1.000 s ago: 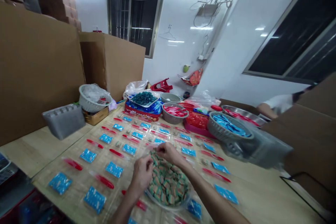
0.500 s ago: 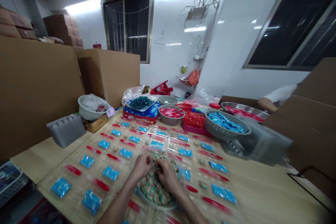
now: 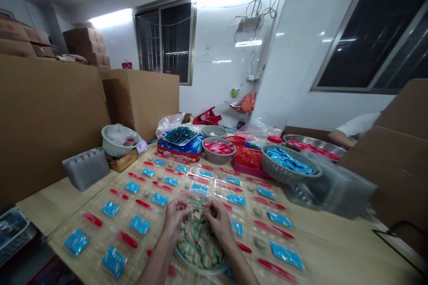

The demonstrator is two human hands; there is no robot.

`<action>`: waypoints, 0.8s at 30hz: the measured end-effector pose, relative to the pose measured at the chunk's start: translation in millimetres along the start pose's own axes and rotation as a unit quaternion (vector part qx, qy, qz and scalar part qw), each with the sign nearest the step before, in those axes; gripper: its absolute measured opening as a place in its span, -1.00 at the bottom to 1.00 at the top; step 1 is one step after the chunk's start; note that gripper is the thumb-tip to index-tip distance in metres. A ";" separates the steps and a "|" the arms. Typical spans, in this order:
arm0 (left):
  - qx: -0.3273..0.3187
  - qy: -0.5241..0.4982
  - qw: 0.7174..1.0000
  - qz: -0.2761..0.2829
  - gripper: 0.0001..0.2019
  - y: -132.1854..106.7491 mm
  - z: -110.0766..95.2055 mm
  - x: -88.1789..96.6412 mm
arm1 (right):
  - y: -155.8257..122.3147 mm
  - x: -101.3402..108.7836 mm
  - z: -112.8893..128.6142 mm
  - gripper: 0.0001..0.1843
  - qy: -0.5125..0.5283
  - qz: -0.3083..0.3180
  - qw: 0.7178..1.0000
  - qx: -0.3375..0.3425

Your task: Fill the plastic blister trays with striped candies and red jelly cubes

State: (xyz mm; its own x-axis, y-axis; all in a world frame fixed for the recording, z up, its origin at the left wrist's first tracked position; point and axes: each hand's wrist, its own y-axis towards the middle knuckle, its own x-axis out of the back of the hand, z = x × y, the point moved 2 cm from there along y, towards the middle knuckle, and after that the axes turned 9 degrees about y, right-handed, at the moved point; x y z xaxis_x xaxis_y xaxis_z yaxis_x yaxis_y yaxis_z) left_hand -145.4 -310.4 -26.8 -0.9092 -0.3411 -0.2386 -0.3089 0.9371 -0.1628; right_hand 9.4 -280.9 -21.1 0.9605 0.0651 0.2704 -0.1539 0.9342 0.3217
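Observation:
A clear round bowl (image 3: 200, 270) full of small striped pieces (image 3: 198, 245), green, beige and orange-pink, stands in front of me. My left hand (image 3: 175, 216) is over its far left part, thumb and fingers pinched together. Over the far right part, my right hand (image 3: 219, 220) is closed in a similar pinch, fingertips turned toward the left. What the fingertips hold is too small to make out. Around the bowl lie rows of clear plastic trays, many with a blue packet (image 3: 139, 224) and a red slim tool (image 3: 127, 237); some also hold a small striped piece (image 3: 260, 243).
Behind the trays stand a grey basket of blue packets (image 3: 289, 160), a basket of red-pink packets (image 3: 219, 147) and a red tub (image 3: 247, 158). Stacked clear trays (image 3: 347, 187) are at right, cardboard boxes (image 3: 50, 120) at left. Another person's arm (image 3: 344, 138) shows far right.
My hands have moved slightly apart, the right one to the right, showing more striped pieces between them. The view has tilted up a little.

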 end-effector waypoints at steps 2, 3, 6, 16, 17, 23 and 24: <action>0.003 -0.031 0.999 -0.008 -0.72 -1.8 -3.5 0.8 | -0.6 0.6 2.3 -0.90 -0.024 0.000 1.000 0.021; 0.007 -0.053 0.998 -0.011 -0.70 -2.8 -5.2 1.6 | -0.9 1.2 3.4 -0.88 -0.031 -0.007 0.999 0.026; 0.016 -0.110 0.994 -0.012 -0.71 -5.7 -10.0 4.8 | -1.9 3.5 4.7 -0.87 -0.049 -0.029 0.998 0.022; 0.034 -0.121 0.992 0.021 -0.72 -17.5 -7.3 -4.2 | -11.8 -9.8 15.6 -0.68 0.000 0.090 0.996 0.005; 0.030 -0.109 0.993 0.023 -0.73 -19.0 -5.9 -5.4 | -12.3 -11.3 16.1 -0.69 0.015 0.099 0.995 -0.002; -0.003 -0.031 0.999 0.030 -0.78 -22.5 0.0 -6.8 | -9.4 -11.1 11.1 -0.70 0.075 0.106 0.991 -0.022; -0.008 -0.026 0.999 0.035 -0.80 -22.4 0.1 -6.8 | -8.7 -10.4 9.4 -0.69 0.078 0.103 0.991 -0.029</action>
State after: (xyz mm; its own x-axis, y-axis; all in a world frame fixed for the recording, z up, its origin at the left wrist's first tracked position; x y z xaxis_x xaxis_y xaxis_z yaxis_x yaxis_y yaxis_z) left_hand -132.2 -329.2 -21.6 -0.9130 -0.2779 -0.2985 -0.2503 0.9597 -0.1279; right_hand -1.4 -293.0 -18.2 0.9349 0.3054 0.1809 -0.3413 0.9136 0.2211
